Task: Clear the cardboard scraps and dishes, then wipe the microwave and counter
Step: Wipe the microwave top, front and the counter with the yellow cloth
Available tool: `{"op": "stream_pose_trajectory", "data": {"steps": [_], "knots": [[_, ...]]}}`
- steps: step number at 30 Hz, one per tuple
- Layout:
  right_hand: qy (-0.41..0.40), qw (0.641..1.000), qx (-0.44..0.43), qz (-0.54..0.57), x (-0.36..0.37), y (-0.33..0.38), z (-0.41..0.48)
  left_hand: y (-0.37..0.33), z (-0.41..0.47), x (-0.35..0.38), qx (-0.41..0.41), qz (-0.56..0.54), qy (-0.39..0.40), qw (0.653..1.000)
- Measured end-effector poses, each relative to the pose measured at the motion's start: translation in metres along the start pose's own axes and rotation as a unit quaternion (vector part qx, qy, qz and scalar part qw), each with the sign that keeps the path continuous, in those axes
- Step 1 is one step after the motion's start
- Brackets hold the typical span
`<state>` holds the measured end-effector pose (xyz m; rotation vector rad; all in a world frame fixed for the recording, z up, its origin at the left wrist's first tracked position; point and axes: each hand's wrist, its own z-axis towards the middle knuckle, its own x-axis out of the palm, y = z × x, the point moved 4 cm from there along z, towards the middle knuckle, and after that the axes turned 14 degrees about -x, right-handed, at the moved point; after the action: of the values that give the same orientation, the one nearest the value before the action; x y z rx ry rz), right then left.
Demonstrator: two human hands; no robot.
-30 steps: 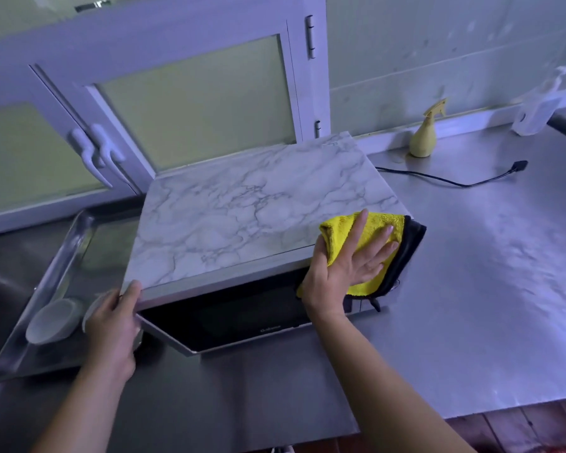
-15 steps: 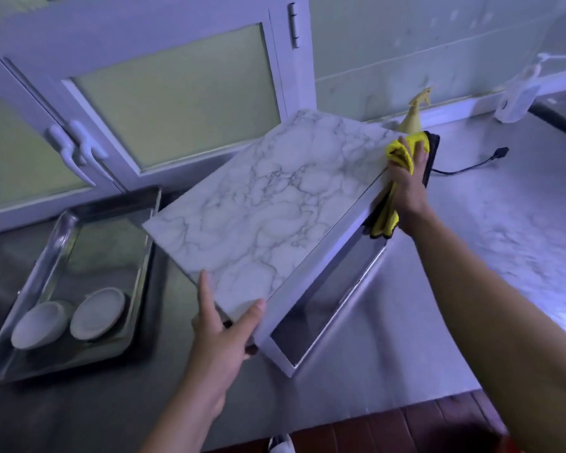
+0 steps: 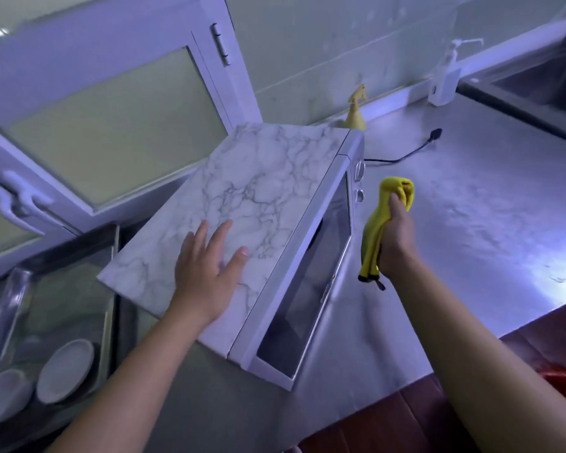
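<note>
A white microwave (image 3: 268,204) with a marble-patterned top stands turned at an angle on the steel counter (image 3: 471,243), its glass door facing right. My left hand (image 3: 206,273) lies flat on the top near its front corner, fingers straight. My right hand (image 3: 394,240) grips a bunched yellow cloth (image 3: 384,220) with a dark edge, held in the air to the right of the door, apart from the microwave. Two white dishes (image 3: 64,371) lie in a metal tray (image 3: 10,295) at the lower left.
A yellow spray bottle (image 3: 356,109) stands behind the microwave by the wall. The microwave's black cord and plug (image 3: 433,135) lie on the counter. A white pump bottle (image 3: 446,76) stands at the back right beside a sink (image 3: 536,83). Cabinet doors fill the left background.
The microwave has turned further, door now facing right. My left hand went from gripping its front corner to lying flat on top. My right hand came off its far side, cloth bunched.
</note>
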<state>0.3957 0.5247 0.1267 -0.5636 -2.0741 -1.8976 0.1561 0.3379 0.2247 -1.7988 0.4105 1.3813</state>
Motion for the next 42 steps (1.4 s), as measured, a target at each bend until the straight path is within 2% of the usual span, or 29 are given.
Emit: {"op": "stream_pose_trajectory", "data": {"steps": [2,4,7,9,12,15,18,22,27,33,37,39,40,42], "knots": [[0.038,0.998,-0.041,-0.016,0.028,0.008,0.007,-0.002,0.012,0.013,-0.007,0.087,-0.002,0.996],[0.075,0.996,-0.051,-0.016,0.062,0.007,0.013,-0.001,0.015,0.019,-0.004,0.118,-0.006,0.993],[0.051,0.995,-0.080,-0.035,0.083,-0.007,0.023,-0.001,0.014,0.020,0.004,0.128,-0.016,0.992],[0.043,0.996,-0.053,-0.049,0.084,-0.019,0.019,-0.002,0.014,0.021,0.005,0.137,-0.024,0.990],[0.045,0.997,-0.010,-0.064,0.079,-0.031,-0.015,-0.003,0.013,0.024,0.009,0.150,-0.035,0.988],[0.054,0.993,-0.069,-0.077,0.080,-0.036,-0.063,-0.003,0.016,0.025,0.007,0.149,-0.040,0.988],[0.100,0.984,-0.110,-0.103,0.081,-0.037,-0.112,-0.002,0.018,0.026,0.009,0.156,-0.050,0.986],[0.103,0.983,-0.114,-0.097,0.081,-0.028,-0.174,-0.003,0.018,0.025,0.013,0.150,-0.054,0.987],[0.197,0.965,-0.094,-0.143,0.073,-0.034,-0.244,-0.003,0.018,0.025,0.015,0.151,-0.054,0.987],[0.267,0.936,-0.086,-0.211,0.067,-0.036,-0.263,-0.002,0.022,0.025,0.014,0.142,-0.058,0.988],[0.340,0.915,-0.088,-0.196,0.048,-0.038,-0.287,-0.002,0.020,0.024,0.011,0.137,-0.061,0.989],[0.379,0.917,-0.030,-0.124,0.029,-0.037,-0.294,-0.002,0.020,0.024,0.009,0.135,-0.061,0.989],[0.374,0.924,0.033,-0.066,0.017,-0.035,-0.294,-0.002,0.020,0.024,0.008,0.133,-0.060,0.989],[0.284,0.932,0.221,0.039,-0.011,-0.035,-0.283,-0.002,0.019,0.024,0.006,0.131,-0.062,0.989]]}}
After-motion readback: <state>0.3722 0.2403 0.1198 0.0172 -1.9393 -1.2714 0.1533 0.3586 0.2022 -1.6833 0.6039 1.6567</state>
